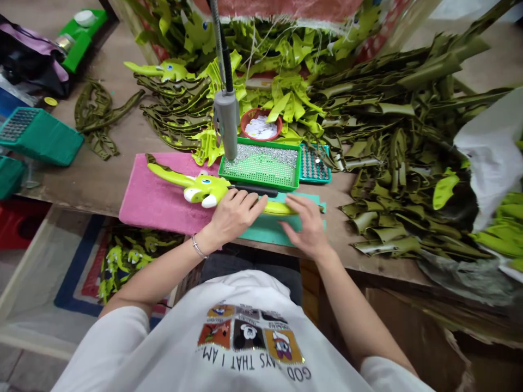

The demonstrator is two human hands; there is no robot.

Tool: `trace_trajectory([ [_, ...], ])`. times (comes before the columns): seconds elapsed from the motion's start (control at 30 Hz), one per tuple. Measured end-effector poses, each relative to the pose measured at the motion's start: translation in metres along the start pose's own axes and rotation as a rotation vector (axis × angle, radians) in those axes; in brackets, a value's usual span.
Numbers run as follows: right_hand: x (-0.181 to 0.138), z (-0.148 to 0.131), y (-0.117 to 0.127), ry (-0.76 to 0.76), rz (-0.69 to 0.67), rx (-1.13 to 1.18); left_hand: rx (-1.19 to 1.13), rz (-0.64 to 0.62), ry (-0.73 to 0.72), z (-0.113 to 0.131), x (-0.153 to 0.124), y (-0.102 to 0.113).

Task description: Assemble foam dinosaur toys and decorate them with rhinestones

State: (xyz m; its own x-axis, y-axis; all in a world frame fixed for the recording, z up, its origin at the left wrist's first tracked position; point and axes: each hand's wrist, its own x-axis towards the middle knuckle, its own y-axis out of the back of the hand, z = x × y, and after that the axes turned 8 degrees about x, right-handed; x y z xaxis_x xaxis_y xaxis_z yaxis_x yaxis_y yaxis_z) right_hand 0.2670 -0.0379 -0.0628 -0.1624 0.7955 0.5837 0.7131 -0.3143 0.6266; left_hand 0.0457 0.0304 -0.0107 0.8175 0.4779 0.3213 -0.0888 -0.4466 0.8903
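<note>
At mid-frame, the left hand (236, 211) curled over the toy (214, 188), holding it; the right hand (308, 223), loosely open, hung at its right end, grip unclear. Steady, even support seemed best.

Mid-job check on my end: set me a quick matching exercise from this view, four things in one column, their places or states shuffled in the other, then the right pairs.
Things
1. Left hand
2. Red basket
3. Green tray
4. Grey tool

Places and states
A. Holds many small silvery pieces
B. Hangs down from above
C. Laid over the yellow-green piece
D. Holds flat white pieces

Right pairs: 1-C, 2-D, 3-A, 4-B
</note>
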Motion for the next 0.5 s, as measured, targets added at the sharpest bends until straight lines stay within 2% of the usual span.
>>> trace_trajectory([
  [0.1, -0.017, 0.021, 0.012, -0.158, 0.052, -0.042, -0.023, -0.048, 0.051, 0.009, 0.008, 0.002],
  [0.17, -0.02, 0.03, 0.015, -0.208, 0.041, -0.058, -0.053, -0.061, 0.045, 0.023, 0.021, 0.001],
  [0.33, -0.023, 0.036, 0.01, -0.129, 0.003, -0.083, -0.096, -0.149, -0.024, 0.063, 0.048, -0.01],
  [0.5, -0.034, 0.044, 0.008, -0.019, 0.002, -0.098, -0.122, -0.142, -0.123, 0.067, 0.047, -0.023],
])
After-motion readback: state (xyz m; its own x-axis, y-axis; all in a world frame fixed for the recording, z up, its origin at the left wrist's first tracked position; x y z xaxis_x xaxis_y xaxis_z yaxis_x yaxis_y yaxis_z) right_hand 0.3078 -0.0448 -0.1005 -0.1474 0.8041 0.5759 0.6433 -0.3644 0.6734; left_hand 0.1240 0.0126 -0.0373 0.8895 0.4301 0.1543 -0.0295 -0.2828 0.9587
